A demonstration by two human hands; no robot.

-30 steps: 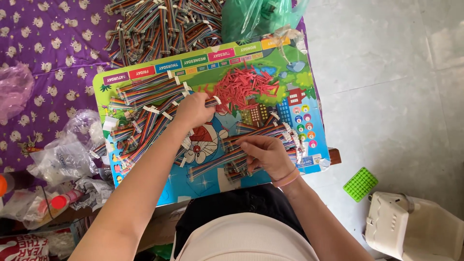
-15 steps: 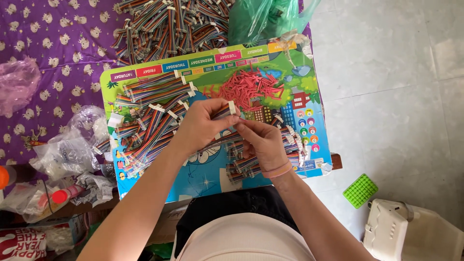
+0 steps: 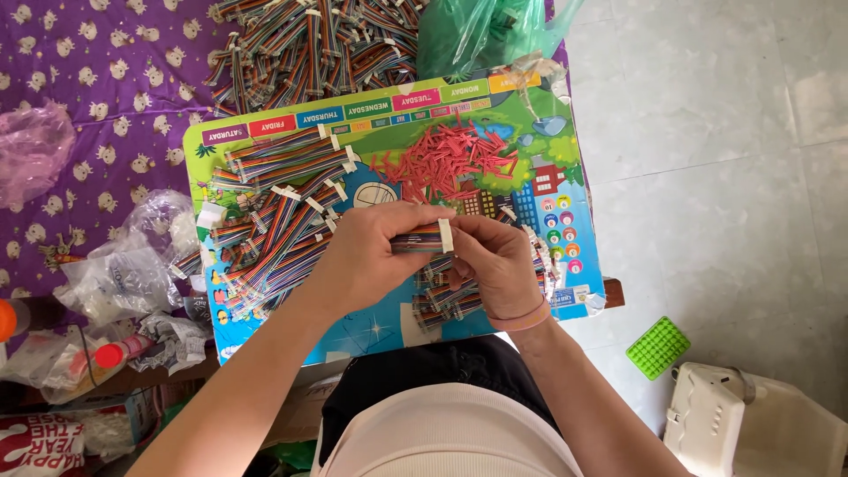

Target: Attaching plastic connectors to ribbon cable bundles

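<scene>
Both hands met over the centre of the colourful board (image 3: 265,132), which lay on a low table. Left hand (image 3: 367,256) was clenched round a rainbow ribbon cable (image 3: 415,237), thumb on top, cable running out to the right. Right hand (image 3: 495,261) pinched the cable's white connector (image 3: 445,235) btwn thumb & forefinger; remaining fingers curled under, exact contact not visible. Cable was held clear of the board, above the loose cables.

Surroundings: loose cable heap (image 3: 274,230) on the board's left half, second lot (image 3: 459,296) under the right wrist, red pin pile (image 3: 446,163) just beyond the hands, larger cable stack (image 3: 309,40) off the board on the purple cloth (image 3: 88,79). Green bag (image 3: 481,31) at the board's far edge; clear bags (image 3: 124,265) to the left.

Risks, as judged:
- Connector was gripped only at the fingertips; a twist or uneven pull could slip it or strain the thin wires at the crimp.
- Red pins lay close to the knuckles; a sweep of either hand could scatter them, poss. onto the floor at right.
- Cables under the right wrist could snag & drag off the near edge.
- Done & undone cables were not clearly separated; mix-up likely.
</scene>
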